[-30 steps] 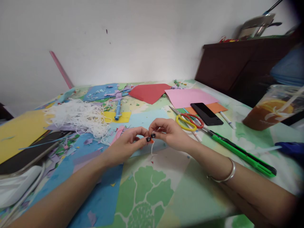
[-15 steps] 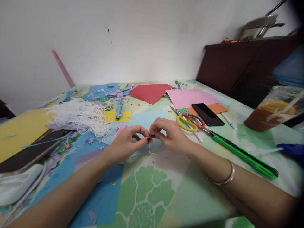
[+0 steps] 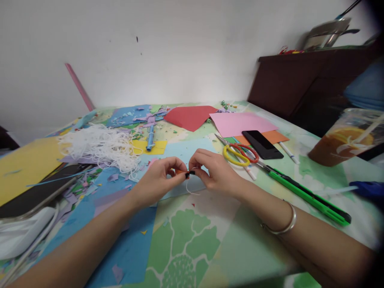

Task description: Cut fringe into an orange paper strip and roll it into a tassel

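Note:
My left hand [image 3: 163,176] pinches a small piece of orange paper [image 3: 180,171] between thumb and fingers, most of it hidden. My right hand [image 3: 214,172] meets it fingertip to fingertip, closed in a pinch on a thin white string [image 3: 189,189]. The string's loose end hangs below the fingertips in a curve. Exactly how string and paper join is covered by the fingers. Both hands are above a light blue sheet [image 3: 192,146]. Right of them lie scissors [image 3: 240,154] with one yellow and one red handle loop.
A heap of white string [image 3: 102,146] lies at the left, near a dark phone [image 3: 39,188]. A green utility knife [image 3: 309,194], a black phone [image 3: 262,145] and a tilted-looking drink cup [image 3: 342,140] stand or lie right. Red paper [image 3: 190,117], pink paper [image 3: 243,123] and scraps lie behind.
The orange paper has turned between my fingertips and now shows more behind my left thumb. The hanging string end has shifted slightly; both arms are nearly still.

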A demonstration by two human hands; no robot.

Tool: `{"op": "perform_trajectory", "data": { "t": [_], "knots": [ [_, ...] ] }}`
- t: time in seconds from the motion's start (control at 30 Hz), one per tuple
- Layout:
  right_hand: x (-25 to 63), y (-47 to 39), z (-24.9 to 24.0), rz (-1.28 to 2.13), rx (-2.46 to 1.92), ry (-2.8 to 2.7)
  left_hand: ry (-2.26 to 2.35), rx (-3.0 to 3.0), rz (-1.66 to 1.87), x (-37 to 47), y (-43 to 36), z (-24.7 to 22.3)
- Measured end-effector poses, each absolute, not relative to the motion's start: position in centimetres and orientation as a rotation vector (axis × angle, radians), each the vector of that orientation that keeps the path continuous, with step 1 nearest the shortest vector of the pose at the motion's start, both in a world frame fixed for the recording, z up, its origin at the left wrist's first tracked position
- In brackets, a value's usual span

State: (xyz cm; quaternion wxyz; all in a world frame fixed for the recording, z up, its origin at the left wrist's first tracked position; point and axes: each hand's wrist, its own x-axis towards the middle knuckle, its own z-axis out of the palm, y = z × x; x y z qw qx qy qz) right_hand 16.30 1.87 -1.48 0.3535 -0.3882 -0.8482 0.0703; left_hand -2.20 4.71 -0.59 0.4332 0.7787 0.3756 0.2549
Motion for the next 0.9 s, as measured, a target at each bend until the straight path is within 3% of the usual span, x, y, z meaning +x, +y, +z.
{"op": "perform_trajectory", "data": {
  "t": [0.9],
  "knots": [
    [15.75, 1.82, -1.93, 0.325, -1.124, -2.149, 1.099, 2.316, 0.74, -1.91, 4.21, -0.57]
  ]
}}
